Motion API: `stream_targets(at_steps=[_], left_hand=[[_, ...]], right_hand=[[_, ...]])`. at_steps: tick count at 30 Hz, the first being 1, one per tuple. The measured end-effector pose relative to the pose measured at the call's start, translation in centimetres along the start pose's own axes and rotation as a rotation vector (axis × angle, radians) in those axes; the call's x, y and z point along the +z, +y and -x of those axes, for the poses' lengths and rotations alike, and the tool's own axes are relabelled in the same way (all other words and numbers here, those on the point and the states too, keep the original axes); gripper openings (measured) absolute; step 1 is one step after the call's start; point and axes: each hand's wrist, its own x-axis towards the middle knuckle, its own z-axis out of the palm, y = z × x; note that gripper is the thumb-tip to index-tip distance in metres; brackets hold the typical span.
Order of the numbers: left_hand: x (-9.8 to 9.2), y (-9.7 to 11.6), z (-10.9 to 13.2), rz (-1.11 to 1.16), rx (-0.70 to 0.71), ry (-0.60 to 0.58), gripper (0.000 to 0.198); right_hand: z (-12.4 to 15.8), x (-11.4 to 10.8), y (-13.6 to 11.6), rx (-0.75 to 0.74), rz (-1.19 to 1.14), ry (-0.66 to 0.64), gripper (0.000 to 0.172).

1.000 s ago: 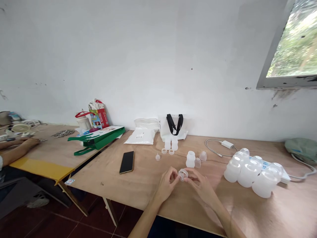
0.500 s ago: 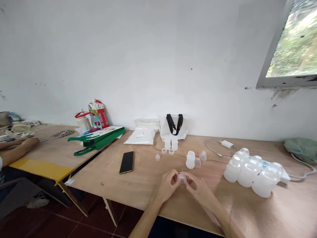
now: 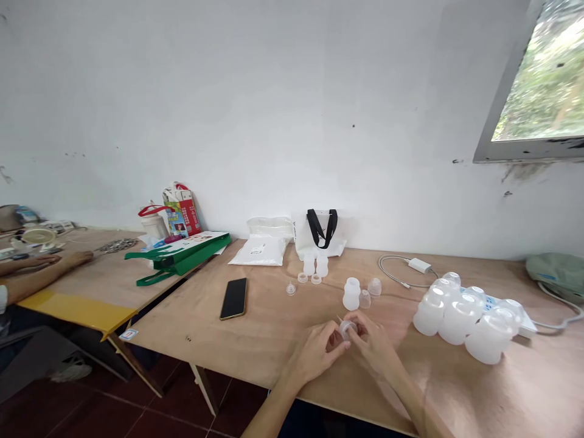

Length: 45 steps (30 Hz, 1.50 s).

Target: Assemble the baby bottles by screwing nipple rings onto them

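Note:
Both my hands meet over the near middle of the plywood table (image 3: 255, 347). My left hand (image 3: 317, 353) and my right hand (image 3: 371, 340) pinch a small clear plastic cap (image 3: 347, 329) between their fingertips. Just behind them stands a small translucent white bottle (image 3: 351, 294) with two clear domed caps (image 3: 369, 292) beside it. Further back are two tiny bottles (image 3: 316, 265) and a few small clear rings (image 3: 308, 279).
A cluster of larger translucent bottles (image 3: 465, 319) lies at right. A black phone (image 3: 234, 298) lies at left. A white bag with black handles (image 3: 322, 234), plastic packets (image 3: 262, 249), a charger cable (image 3: 404, 267) line the back. Another person's arm (image 3: 41, 271) rests on the left table.
My hands have shifted slightly right and nearer the bottle while turning the small cap. The other person's hand on the left table has stretched further right.

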Motion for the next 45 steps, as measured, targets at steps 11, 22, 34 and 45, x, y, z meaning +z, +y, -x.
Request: stream_targets(at_steps=[11,22,34,45], left_hand=[[0.6,0.8,-0.1,-0.171,0.027,-0.06,0.023],[0.4,-1.7,-0.7,0.021,-0.154,0.146,0.034],[0.4,-0.8,-0.9,0.197,-0.121,0.206,0.038],[0.8,0.6,-4.1,0.342,-0.183,0.365,0.035]], right_hand=[[0.0,0.1,1.0,0.071,0.05,-0.063,0.003],[0.4,-0.6,-1.7,-0.005,-0.053,-0.209,0.035],[0.5,-1.5,-2.1,0.073,-0.379,-0.285,0.052],[-0.9,-3.9,-0.3,0.171,-0.583,0.182,0.059]])
